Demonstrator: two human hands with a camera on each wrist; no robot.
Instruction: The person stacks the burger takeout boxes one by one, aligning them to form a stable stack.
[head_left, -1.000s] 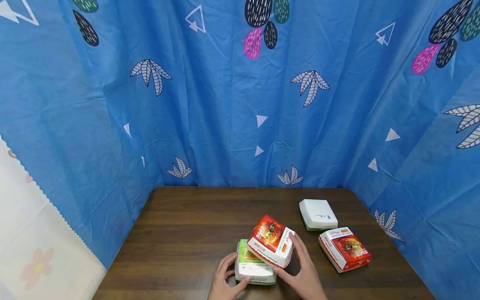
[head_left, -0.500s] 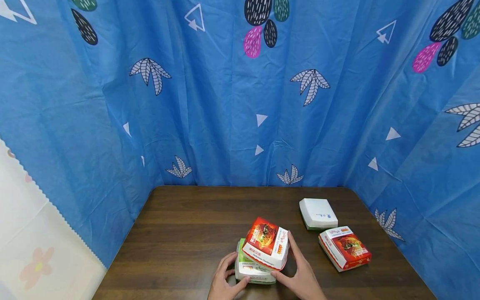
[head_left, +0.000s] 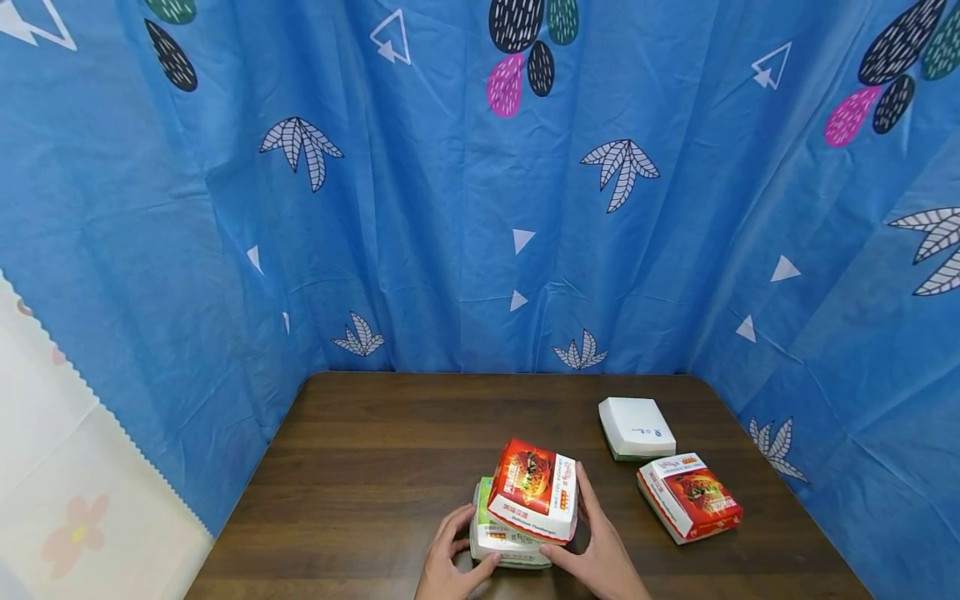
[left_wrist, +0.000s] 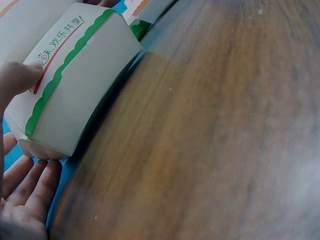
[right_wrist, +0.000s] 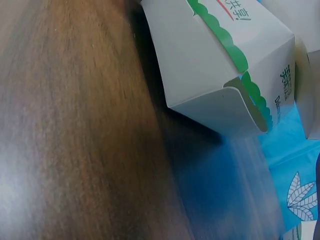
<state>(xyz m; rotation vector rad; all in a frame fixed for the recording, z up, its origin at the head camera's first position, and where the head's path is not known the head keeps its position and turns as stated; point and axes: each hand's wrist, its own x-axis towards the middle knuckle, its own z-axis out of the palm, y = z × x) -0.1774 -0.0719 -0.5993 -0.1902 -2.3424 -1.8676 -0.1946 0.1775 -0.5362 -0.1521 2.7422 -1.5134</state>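
Note:
A green-and-white hamburger box (head_left: 501, 543) lies on the table near its front. My left hand (head_left: 450, 562) holds that box by its left side, thumb on the near face; the left wrist view shows the thumb on the printed wall of the same box (left_wrist: 75, 75) and fingers at its side. Above it, a red-and-white hamburger box (head_left: 531, 487) sits turned at a slight angle, covering most of the green lid. My right hand (head_left: 603, 554) grips the red box at its right side, fingers behind and thumb at the near lower corner. Whether the two boxes touch fully cannot be told.
To the right on the brown wooden table (head_left: 360, 475) stand a second red hamburger box (head_left: 693, 500) and, behind it, a box with a plain white top (head_left: 637, 427). A blue patterned curtain (head_left: 450, 208) hangs around the table's back and sides.
My right hand has brought the red box left and slightly down over the green-and-white box, and turned it straighter. The left hand and the other boxes have stayed put.

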